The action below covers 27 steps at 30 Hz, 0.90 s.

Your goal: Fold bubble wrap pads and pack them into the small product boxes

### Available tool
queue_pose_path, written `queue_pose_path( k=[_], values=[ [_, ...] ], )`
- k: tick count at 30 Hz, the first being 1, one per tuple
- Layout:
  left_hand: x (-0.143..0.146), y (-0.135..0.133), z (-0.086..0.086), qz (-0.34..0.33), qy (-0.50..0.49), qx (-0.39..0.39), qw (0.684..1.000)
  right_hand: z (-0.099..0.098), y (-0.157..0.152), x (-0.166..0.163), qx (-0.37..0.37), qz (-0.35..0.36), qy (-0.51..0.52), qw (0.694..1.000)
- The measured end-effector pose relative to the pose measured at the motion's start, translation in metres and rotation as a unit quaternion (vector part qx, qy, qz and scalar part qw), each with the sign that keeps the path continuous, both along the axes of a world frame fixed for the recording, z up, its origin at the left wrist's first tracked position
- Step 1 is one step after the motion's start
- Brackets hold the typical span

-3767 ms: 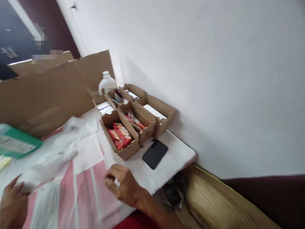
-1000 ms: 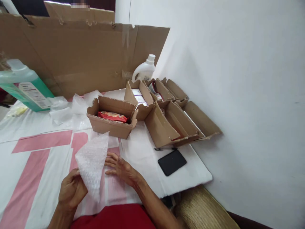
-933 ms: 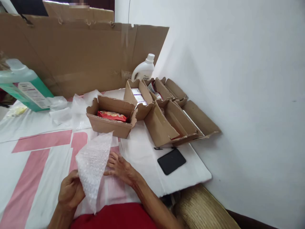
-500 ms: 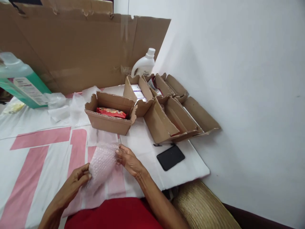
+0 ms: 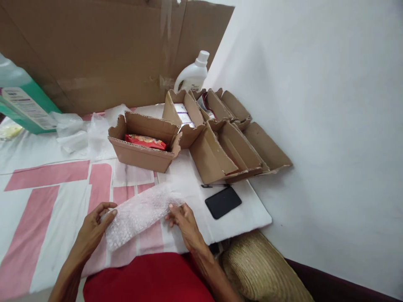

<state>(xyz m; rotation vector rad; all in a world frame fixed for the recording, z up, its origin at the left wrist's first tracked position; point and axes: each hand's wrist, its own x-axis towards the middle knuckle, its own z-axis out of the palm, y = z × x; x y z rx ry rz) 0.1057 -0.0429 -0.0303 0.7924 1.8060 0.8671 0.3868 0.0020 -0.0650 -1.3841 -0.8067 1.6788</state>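
A strip of clear bubble wrap (image 5: 138,216) stretches between my two hands, just above the pink-and-white cloth. My left hand (image 5: 96,224) pinches its left end between thumb and fingers. At the other end, my right hand (image 5: 182,220) grips the wrap near its right edge. Beyond the hands stands a small cardboard box (image 5: 143,155) with a red packet (image 5: 145,141) lying inside. A flat, whitish translucent sheet (image 5: 130,174) lies on the cloth in front of that box.
Several open cardboard boxes (image 5: 209,157) cluster at the right by the wall. A black phone (image 5: 223,202) lies near the table's right edge. Behind stand a white jug (image 5: 192,75) and a bottle of green liquid (image 5: 30,100), with crumpled clear plastic (image 5: 100,134) between. A woven seat (image 5: 264,268) is below.
The bubble wrap has gone from a bunched piece to a longer, spread-out strip. My right hand has moved right and my left hand slightly left. The view has tipped a little downward.
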Motion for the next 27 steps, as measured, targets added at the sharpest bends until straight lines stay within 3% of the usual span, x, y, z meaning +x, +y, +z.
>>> queue_pose_path(
  k=[3,5,7,11,13,15,17,19,22,24,27],
  values=[
    [-0.005,-0.003,-0.01,0.031,0.058,-0.006,0.998,-0.006,-0.015,0.012,0.044,0.065,-0.146,0.986],
    [-0.006,-0.008,-0.012,0.039,0.048,-0.024,0.998,-0.003,-0.022,0.015,0.151,0.062,-0.284,0.945],
    [-0.005,-0.013,-0.012,0.03,0.046,-0.043,0.998,0.003,-0.025,0.01,0.272,0.083,-0.357,0.89],
    [0.005,-0.017,-0.01,0.033,0.084,-0.027,0.996,0.008,-0.023,-0.022,0.442,0.258,-0.338,0.79],
    [0.013,-0.017,-0.006,0.045,0.044,-0.007,0.998,0.003,-0.02,-0.038,0.47,0.346,-0.34,0.738],
    [0.023,-0.017,0.0,0.04,-0.014,-0.004,0.999,-0.004,-0.018,-0.049,0.47,0.392,-0.348,0.711],
    [0.036,-0.014,0.006,0.022,-0.077,-0.018,0.997,-0.013,-0.019,-0.054,0.463,0.392,-0.344,0.717],
    [0.051,-0.008,0.01,0.016,-0.149,-0.03,0.988,-0.019,-0.022,-0.055,0.453,0.362,-0.326,0.747],
    [0.071,0.006,0.01,0.03,-0.236,-0.022,0.971,-0.019,-0.025,-0.05,0.414,0.287,-0.265,0.822],
    [0.077,0.013,0.009,0.031,-0.255,0.004,0.966,-0.015,-0.023,-0.045,0.341,0.233,-0.219,0.884],
    [0.075,0.018,0.005,0.004,-0.172,0.065,0.983,-0.007,-0.013,-0.035,0.215,0.153,-0.187,0.946]
  ],
)
